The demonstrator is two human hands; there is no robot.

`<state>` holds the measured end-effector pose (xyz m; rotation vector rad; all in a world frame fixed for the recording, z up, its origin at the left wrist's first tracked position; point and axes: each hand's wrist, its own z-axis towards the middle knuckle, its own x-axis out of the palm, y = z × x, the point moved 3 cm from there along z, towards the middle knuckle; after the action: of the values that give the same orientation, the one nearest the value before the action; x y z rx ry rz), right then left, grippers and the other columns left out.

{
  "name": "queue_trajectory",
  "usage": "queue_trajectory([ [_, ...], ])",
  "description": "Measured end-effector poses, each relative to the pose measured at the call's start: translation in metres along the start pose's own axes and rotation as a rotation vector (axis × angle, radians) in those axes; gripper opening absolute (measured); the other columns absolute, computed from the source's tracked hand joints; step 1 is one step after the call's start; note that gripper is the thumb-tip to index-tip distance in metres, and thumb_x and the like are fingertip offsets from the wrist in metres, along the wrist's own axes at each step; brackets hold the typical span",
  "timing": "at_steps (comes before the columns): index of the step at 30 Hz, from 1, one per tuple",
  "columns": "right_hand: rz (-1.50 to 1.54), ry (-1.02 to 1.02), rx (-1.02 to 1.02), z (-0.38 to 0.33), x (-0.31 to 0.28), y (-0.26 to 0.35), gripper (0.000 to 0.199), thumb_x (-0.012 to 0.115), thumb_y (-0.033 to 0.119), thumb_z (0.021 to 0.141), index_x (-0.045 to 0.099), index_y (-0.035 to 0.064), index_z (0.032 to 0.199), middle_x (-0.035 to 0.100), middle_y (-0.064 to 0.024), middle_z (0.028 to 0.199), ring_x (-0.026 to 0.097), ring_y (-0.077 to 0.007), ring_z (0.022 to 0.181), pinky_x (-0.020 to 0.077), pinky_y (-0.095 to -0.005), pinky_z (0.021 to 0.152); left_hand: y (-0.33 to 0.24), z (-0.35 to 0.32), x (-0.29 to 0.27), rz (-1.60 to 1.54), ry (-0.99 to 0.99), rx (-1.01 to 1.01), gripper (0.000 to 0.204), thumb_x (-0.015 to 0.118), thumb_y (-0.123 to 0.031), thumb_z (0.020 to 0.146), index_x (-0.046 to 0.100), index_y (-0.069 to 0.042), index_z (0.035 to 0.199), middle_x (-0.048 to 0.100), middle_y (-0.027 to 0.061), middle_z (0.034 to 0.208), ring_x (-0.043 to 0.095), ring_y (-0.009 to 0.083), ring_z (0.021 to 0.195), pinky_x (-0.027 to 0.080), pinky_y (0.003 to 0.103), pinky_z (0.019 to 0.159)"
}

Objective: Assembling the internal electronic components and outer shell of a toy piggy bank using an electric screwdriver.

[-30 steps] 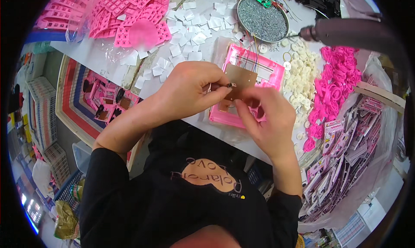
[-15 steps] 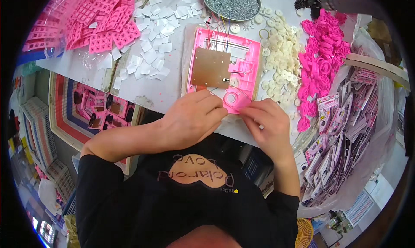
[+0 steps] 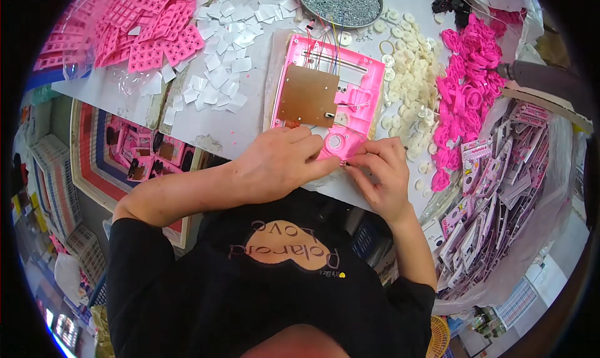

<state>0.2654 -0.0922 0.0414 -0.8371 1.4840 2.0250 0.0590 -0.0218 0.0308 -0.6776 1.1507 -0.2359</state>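
Shell (image 3: 325, 99), pink, is lying on the worktop (image 3: 250, 117) just beyond your hands, its long axis running away from you, a brown board (image 3: 308, 97) seated in it. Your left hand (image 3: 281, 161) is pressing its near edge while your right hand (image 3: 382, 174) is pinching something tiny there; round tray (image 3: 339, 2) is holding screws.

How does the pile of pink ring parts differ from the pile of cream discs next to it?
The pink ring parts are bright pink, open-centred and heaped thickly; the cream discs are pale, mostly flat and spread more thinly. The pink pile lies farther right. Both lie loose on the white table, right of the pink housing.
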Motion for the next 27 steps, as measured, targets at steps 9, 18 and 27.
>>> queue_trajectory([
  [9, -0.349, -0.011, -0.061, -0.025, 0.009, 0.019, 0.039, 0.080, 0.004, 0.069, 0.074, 0.0062, 0.107, 0.059, -0.0035, 0.082, 0.054, -0.0246, 0.073, 0.0439, -0.0339, 0.059, -0.003, 0.001, 0.007, 0.154, 0.138, 0.108, 0.052, 0.059, -0.018, 0.086, 0.060, -0.015, 0.137, 0.053, 0.0031, 0.091, 0.055, 0.0208, 0.086, 0.047, 0.037, 0.073],
  [18, 0.007, 0.242, 0.228, 0.033, -0.029, 0.011, 0.020, 0.072, 0.007, 0.081, 0.076, 0.0030, 0.100, 0.066, -0.0096, 0.073, 0.063, -0.0264, 0.064, 0.0491, -0.0361, 0.059, -0.001, -0.003, 0.009, 0.223, 0.162, 0.143, 0.056, 0.059, -0.018, 0.085, 0.058, -0.015, 0.140, 0.055, 0.0029, 0.094, 0.056, 0.0216, 0.087, 0.047, 0.036, 0.075],
  [27, -0.408, 0.118, 0.402, 0.139, 0.021, -0.011, 0.024, 0.072, 0.028, 0.085, 0.074, 0.0042, 0.088, 0.073, -0.0129, 0.075, 0.070, -0.0327, 0.066, 0.0543, -0.0411, 0.063, 0.016, 0.000, -0.018, -0.132, 0.136, -0.062, 0.034, 0.065, -0.012, 0.087, 0.066, -0.012, 0.121, 0.061, 0.0093, 0.096, 0.061, 0.0299, 0.090, 0.052, 0.042, 0.081],
])
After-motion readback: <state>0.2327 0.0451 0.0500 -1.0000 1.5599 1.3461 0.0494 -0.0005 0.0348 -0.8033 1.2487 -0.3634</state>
